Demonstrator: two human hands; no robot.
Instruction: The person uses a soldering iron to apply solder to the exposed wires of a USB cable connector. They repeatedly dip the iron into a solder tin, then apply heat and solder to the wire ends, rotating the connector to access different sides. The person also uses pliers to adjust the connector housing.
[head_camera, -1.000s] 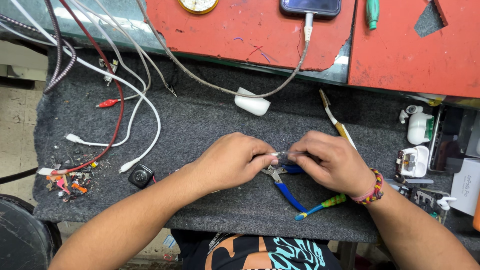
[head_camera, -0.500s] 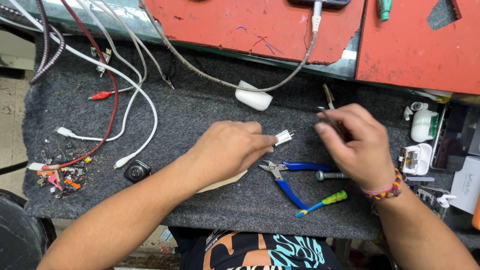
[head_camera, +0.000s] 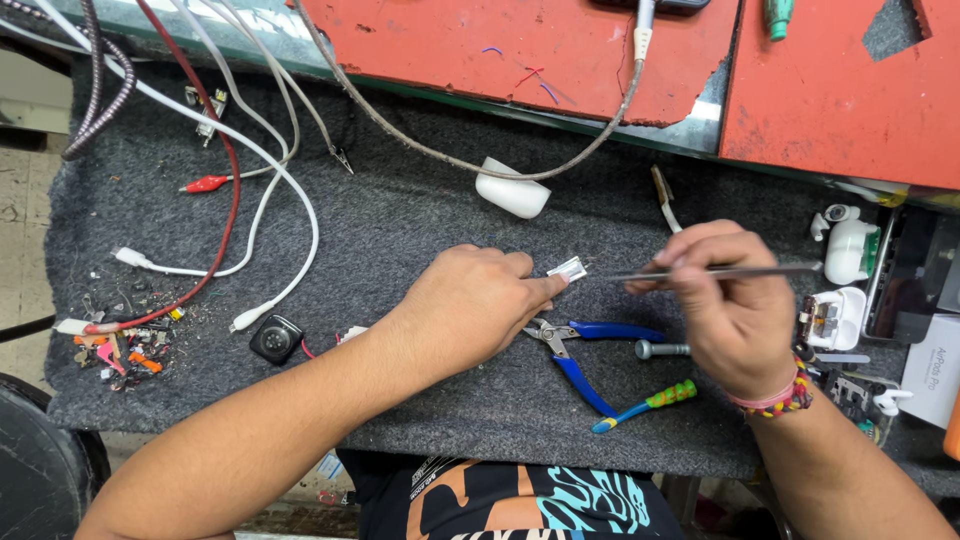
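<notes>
My left hand rests on the dark grey felt mat and pinches a small silver connector piece at its fingertips. My right hand holds thin metal tweezers level, their tip pointing left and stopping just short of the connector piece. Below the two hands lie blue-handled cutters, a small metal bit and a little tool with a green and blue handle.
A white charger plug on a grey cable lies behind the hands. White and red cables, a small black square gadget and colourful scraps sit at left. White earbud case parts stand at right. Red boards line the back.
My right hand has picked up the tweezers and brought their tip toward the connector piece. My left hand stays put with the piece; the view has shifted slightly.
</notes>
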